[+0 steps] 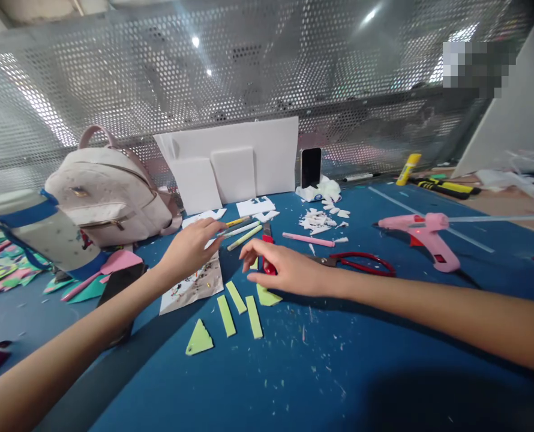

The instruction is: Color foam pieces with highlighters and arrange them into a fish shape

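Note:
My left hand (190,249) reaches forward over a stained white sheet (192,288), its fingertips touching a bunch of pens (242,231) lying on the blue table (294,372). My right hand (285,270) hovers low with fingers spread and open, just over a red utility knife (267,252) and a green foam scrap (267,297). Three light green foam strips (237,309) and a green foam triangle (199,339) lie in front of both hands.
Red scissors (361,264) lie right of my right hand, a pink glue gun (422,237) beyond them. A pink pencil (307,240), white foam scraps (321,219), white boards (235,162), a phone (311,167), a backpack (107,192) and a bottle (42,234) stand behind.

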A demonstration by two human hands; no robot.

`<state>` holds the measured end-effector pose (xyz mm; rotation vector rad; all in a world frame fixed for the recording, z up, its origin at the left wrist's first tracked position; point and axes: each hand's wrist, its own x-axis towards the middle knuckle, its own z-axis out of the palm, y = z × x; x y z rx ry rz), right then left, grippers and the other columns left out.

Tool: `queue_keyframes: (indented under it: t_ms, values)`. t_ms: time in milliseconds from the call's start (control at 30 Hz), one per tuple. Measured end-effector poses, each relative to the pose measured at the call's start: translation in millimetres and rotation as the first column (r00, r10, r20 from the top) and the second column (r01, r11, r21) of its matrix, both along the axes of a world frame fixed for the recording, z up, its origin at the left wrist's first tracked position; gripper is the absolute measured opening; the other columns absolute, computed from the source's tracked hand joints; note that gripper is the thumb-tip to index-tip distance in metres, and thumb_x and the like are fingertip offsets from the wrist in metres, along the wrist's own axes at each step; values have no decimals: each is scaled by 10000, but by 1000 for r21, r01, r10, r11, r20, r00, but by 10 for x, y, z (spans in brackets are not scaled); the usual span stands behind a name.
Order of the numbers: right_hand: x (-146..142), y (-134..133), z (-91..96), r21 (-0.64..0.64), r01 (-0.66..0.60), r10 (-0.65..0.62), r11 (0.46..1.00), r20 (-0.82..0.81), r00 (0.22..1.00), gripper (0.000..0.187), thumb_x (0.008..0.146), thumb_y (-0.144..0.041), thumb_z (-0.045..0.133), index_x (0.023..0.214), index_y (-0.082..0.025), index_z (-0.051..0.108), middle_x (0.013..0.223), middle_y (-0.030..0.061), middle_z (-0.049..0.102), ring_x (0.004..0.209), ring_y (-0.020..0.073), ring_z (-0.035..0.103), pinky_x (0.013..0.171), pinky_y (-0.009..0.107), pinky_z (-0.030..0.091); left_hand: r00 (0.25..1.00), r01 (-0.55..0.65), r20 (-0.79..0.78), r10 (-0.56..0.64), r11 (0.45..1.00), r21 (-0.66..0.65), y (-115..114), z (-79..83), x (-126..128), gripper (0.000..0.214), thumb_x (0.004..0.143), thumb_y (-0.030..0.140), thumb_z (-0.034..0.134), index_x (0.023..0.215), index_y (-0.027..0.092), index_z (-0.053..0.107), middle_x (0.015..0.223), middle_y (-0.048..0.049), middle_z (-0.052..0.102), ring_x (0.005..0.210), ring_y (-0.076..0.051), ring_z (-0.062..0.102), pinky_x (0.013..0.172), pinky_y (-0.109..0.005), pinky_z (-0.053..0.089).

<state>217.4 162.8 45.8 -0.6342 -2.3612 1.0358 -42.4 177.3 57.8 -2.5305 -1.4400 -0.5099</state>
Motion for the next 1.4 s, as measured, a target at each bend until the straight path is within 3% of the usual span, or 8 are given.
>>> queue_keyframes:
  t_ms: [133,267,367,533,633,833,1200,1400]
  values:
    - [-97,-75,25,103,-102,87,989,145,986,467,910,-406,719,1277,-189,525,1269,119,638,1147,279,592,920,395,476,991,24,134,-21,999,-22,-610,54,-181,274,1058,362,522,1253,181,588,1135,-66,669,990,-202,675,854,-388,571]
    - [-264,-136,-27,200,-150,104,968,225,969,610,846,-486,770,1309,-166,535,1283,150,621,1174,321,559,929,421,471,985,8,172,6,997,-81,-1085,12,-329,304,1056,432,473,1317,294,545,1139,-41,685,1012,-206,678,860,-322,542]
    - [-381,-207,-67,268,-172,101,948,258,961,655,814,-498,787,1321,-166,536,1276,145,624,1174,329,550,914,419,473,981,-7,189,35,989,-146,-1321,-112,-415,469,990,539,576,1396,331,468,1140,-27,691,1001,-215,692,864,-316,555]
    - [-461,-344,-71,357,-179,62,917,314,947,751,764,-527,824,1334,-137,530,1263,167,620,1134,337,549,911,431,464,977,-25,200,76,970,-242,-1580,-377,-477,773,910,540,684,1539,380,264,1240,-35,676,1136,-266,675,960,-400,553]
    - [-462,-402,-61,381,-189,51,905,344,937,775,760,-523,834,1350,-131,522,1235,164,627,1103,325,561,898,422,470,973,-33,212,95,961,-276,-1619,-465,-472,865,887,465,726,1563,407,189,1268,-45,664,1172,-295,650,985,-456,534]
    - [-424,-476,-96,390,-208,57,897,363,930,723,776,-451,835,1343,-130,522,1222,141,635,1113,304,561,915,408,469,956,8,276,96,935,-354,-1499,-539,-435,849,905,361,671,1558,415,132,1244,-41,652,1172,-284,623,1040,-514,478]
    - [-350,-472,-56,318,-217,94,923,359,928,627,801,-427,812,1294,-163,528,1243,119,628,1069,280,557,856,376,461,919,75,377,115,887,-455,-1445,-507,-371,812,909,360,632,1553,443,145,1231,-14,615,1209,-263,576,1135,-581,354]
    - [-374,-465,-80,285,-210,101,935,353,930,616,791,-398,820,1284,-167,532,1209,116,637,1048,276,568,856,375,462,909,104,399,116,867,-488,-1455,-487,-331,832,915,341,638,1552,473,119,1228,-7,620,1217,-256,579,1139,-581,359]
